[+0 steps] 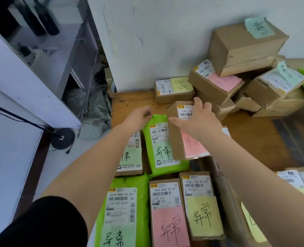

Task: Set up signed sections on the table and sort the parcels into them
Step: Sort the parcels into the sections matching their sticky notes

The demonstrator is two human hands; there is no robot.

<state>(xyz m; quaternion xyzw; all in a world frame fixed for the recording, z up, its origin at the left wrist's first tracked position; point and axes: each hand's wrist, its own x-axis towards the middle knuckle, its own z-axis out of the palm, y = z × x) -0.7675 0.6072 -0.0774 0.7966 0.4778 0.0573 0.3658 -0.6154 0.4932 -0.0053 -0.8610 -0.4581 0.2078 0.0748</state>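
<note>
On the wooden table (133, 99) lie several parcels with handwritten coloured notes. My right hand (196, 120) grips a small brown box (177, 139) with a pink note, thumb on its left side, fingers over its far edge, holding it above the table. My left hand (140, 116) pinches the top edge of a green bag parcel (162, 148) with a green note. A brown box with a green note (131, 157) lies under my left forearm. Nearer me lie a green bag (122, 211), a pink-note box (167, 211) and a yellow-note box (201, 202).
A stack of brown boxes (244, 49) with coloured notes stands at the back right against the white wall. A small yellow-note box (172, 90) sits at the back. White shelving (31, 68) and a black round stand base (63, 138) are on the floor at left.
</note>
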